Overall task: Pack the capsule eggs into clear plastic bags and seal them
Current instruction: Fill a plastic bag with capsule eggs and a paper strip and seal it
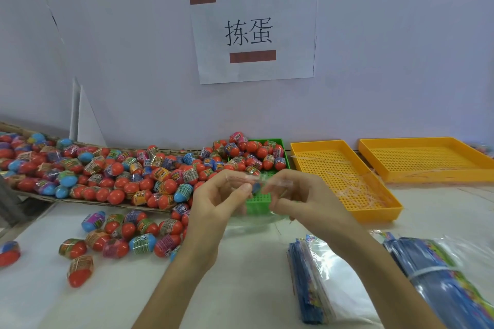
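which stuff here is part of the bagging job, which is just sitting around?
In the job:
- clear bag, pinched at its top by the left hand and right hand
- capsule eggs heaped on the left
- stacks of unused bags

Just lying about:
- two yellow trays, the nearer holding plastic strips
- paper sign on the wall
- green tray, partly under eggs

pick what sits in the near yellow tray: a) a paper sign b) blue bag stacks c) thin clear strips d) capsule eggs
c: the near yellow tray holds only a scatter of thin clear strips, the eggs lie heaped to the left, the bag stacks lie on the table in front, and the sign hangs on the wall.
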Available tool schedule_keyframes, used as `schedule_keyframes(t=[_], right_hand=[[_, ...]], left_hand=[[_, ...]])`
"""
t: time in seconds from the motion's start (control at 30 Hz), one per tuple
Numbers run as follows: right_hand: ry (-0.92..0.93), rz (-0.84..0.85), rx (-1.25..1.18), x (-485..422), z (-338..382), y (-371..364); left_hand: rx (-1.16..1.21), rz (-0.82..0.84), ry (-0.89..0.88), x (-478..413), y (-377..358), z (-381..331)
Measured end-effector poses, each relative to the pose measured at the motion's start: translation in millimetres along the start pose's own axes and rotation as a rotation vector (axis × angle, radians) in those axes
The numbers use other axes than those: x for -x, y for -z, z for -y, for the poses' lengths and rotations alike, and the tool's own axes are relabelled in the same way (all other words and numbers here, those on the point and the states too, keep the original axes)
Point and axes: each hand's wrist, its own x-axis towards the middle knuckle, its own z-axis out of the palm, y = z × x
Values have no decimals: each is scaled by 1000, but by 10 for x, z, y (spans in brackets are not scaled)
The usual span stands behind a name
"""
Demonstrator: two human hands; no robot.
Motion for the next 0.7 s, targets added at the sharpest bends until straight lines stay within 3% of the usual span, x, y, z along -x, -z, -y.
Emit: schedule_keyframes(t=[0.2,0.27,0.33,0.43,0.57,0.7], right_hand=[[-30,-81,4,-2,-48,-58],[-51,-130,-34,-8,-59,-26],[-50,-149,-29,-10,-56,11],[-39,-133,15,-11,-53,30],[-121,-153,-29,-27,-76,12],[-183,-143,-148,-22,-64,-6]], left_hand=[[-319,-143,-260,46,-71,-5],[-544,-161,-428,56,-62,8],[-799,-99,-586,52,-39,37],[-995,13,-651,53,-30,101],[-994,-6,-676,53,-19,112],[-895,79,-670,65,-26,53]])
